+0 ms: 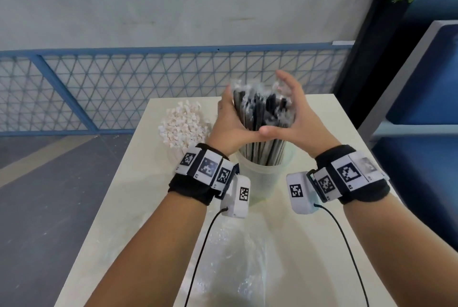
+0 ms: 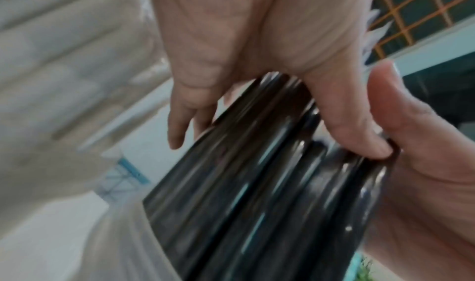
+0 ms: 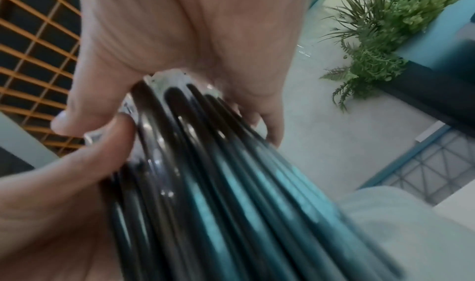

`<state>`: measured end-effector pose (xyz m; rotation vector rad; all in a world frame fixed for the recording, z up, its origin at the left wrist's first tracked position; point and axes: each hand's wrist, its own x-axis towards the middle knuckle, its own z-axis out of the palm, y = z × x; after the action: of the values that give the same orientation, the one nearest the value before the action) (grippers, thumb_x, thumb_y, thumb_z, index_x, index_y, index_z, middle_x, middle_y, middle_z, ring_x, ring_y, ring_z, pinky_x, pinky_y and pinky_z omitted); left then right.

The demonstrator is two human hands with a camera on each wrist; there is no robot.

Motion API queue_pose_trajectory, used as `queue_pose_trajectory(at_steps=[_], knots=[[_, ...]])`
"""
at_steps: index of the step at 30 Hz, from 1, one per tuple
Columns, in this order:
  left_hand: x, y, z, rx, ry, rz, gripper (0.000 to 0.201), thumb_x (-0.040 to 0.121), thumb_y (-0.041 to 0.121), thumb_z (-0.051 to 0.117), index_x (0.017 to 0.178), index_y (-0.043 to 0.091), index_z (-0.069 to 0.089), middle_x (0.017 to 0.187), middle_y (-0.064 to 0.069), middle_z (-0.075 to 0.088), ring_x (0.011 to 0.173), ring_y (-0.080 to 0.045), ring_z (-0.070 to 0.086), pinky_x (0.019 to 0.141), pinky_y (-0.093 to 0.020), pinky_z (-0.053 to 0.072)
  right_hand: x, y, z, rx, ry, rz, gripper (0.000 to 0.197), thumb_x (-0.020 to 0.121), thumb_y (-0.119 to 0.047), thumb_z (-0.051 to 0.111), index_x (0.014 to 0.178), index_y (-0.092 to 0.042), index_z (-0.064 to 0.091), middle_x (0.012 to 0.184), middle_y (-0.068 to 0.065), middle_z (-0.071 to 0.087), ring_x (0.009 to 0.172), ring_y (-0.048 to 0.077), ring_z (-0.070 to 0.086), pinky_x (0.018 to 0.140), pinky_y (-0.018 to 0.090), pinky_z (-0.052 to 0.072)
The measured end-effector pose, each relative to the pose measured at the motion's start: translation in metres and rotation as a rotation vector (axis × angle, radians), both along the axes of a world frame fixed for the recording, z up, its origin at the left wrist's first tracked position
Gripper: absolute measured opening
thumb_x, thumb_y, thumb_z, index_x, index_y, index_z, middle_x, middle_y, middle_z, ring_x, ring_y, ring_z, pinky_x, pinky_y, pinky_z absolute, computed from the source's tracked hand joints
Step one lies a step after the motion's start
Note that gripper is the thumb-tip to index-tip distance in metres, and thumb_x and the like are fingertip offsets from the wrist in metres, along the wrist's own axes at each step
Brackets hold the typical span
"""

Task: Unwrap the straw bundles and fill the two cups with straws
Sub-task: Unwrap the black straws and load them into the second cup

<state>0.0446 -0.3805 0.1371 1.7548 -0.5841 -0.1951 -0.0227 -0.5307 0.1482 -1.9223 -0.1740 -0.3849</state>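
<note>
Both hands (image 1: 260, 118) cupped around black straws (image 1: 257, 113) in clear cup (image 1: 260, 177); white straws (image 1: 184, 124) alongside.

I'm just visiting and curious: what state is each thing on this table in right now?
Black straws: standing in a cup, gathered between both hands.
Clear cup: upright, holding them.
White straws: filling the other cup.
Plastic wrap: empty, lying on the table.
Left hand: cupping the bundle.
Right hand: cupping it too.
</note>
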Motion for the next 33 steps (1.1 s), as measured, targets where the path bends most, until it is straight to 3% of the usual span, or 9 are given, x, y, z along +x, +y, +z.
queue_pose_trajectory(at_steps=[4,6,10,12,15,20,23,28,33], knots=[[-0.007,0.005,0.022,0.137,-0.443,-0.064,0.109,0.07,0.032,0.078,0.148,0.025,0.001,0.157,-0.004,0.006,0.145,-0.016,0.01,0.113,-0.025,0.018,0.0,0.005,-0.012,-0.177,-0.059,-0.13,0.065,0.089,-0.043,0.05,0.145,-0.025,0.022,0.148,0.002,0.033,0.135,0.002,0.028,0.109,0.01,0.022],[-0.004,0.0,0.021,0.36,-0.566,-0.147,0.094,0.079,0.034,0.069,0.148,0.025,0.006,0.158,-0.006,0.004,0.146,-0.019,0.005,0.118,-0.039,0.018,0.0,0.013,-0.016,-0.236,0.006,-0.174,0.049,0.099,-0.031,0.037,0.145,-0.022,0.025,0.151,0.003,0.03,0.134,-0.001,0.023,0.107,0.009,0.017],[-0.001,-0.004,-0.003,0.767,-0.476,-0.262,0.077,0.091,0.041,0.049,0.149,0.016,0.005,0.159,-0.006,-0.005,0.146,-0.023,-0.007,0.116,-0.053,0.014,0.001,0.02,-0.029,-0.262,0.193,-0.149,0.042,0.101,-0.025,0.031,0.142,-0.02,0.033,0.156,-0.003,0.019,0.141,0.003,0.013,0.113,0.018,0.01],[-0.005,0.0,-0.007,0.667,-0.407,-0.283,0.084,0.087,0.046,0.054,0.149,0.018,0.004,0.158,-0.003,-0.016,0.145,-0.02,-0.016,0.119,-0.05,0.006,-0.002,0.016,-0.032,-0.152,0.194,-0.128,0.046,0.098,-0.032,0.04,0.142,-0.022,0.033,0.157,-0.007,0.011,0.137,-0.003,0.014,0.114,0.021,0.017],[-0.007,0.009,-0.012,0.415,-0.227,-0.225,0.119,0.065,0.042,0.079,0.147,0.024,-0.005,0.152,0.002,-0.031,0.141,-0.011,-0.022,0.114,-0.036,0.006,-0.014,0.006,-0.032,0.096,0.196,-0.103,0.085,0.079,-0.045,0.059,0.147,-0.033,0.009,0.155,-0.014,0.003,0.137,-0.003,0.012,0.11,0.023,0.02],[-0.002,0.011,-0.024,0.306,0.035,-0.199,0.135,0.06,0.016,0.086,0.144,0.02,-0.019,0.152,-0.005,0.023,0.138,-0.014,0.027,0.11,-0.026,0.025,-0.014,-0.009,-0.038,-0.016,0.437,0.072,0.124,0.062,-0.021,0.085,0.147,-0.035,-0.005,0.149,-0.011,0.027,0.132,0.007,0.036,0.113,0.037,0.031],[0.006,0.007,-0.025,0.272,0.023,-0.17,0.109,0.059,0.008,0.085,0.143,0.015,0.017,0.129,0.002,0.047,0.123,-0.015,0.046,0.103,-0.026,0.037,-0.004,-0.006,-0.039,-0.099,0.397,-0.028,0.1,0.063,-0.019,0.085,0.142,-0.028,0.024,0.13,-0.007,0.052,0.119,0.011,0.05,0.108,0.039,0.039],[0.008,0.002,-0.009,0.067,-0.073,-0.039,0.078,0.059,0.01,0.085,0.125,0.014,0.044,0.114,0.001,0.059,0.107,-0.015,0.058,0.091,-0.026,0.048,-0.002,-0.004,-0.023,0.036,0.169,-0.204,0.062,0.07,-0.02,0.079,0.123,-0.024,0.046,0.113,-0.006,0.062,0.107,0.011,0.059,0.098,0.036,0.048],[0.008,0.003,0.008,-0.031,0.021,-0.101,0.1,0.048,0.018,0.09,0.132,0.02,0.036,0.128,0.0,0.055,0.117,-0.011,0.054,0.103,-0.037,0.044,-0.004,-0.003,-0.002,0.086,0.033,-0.18,0.073,0.07,-0.023,0.079,0.132,-0.027,0.039,0.124,-0.007,0.055,0.111,0.008,0.057,0.094,0.028,0.049]])
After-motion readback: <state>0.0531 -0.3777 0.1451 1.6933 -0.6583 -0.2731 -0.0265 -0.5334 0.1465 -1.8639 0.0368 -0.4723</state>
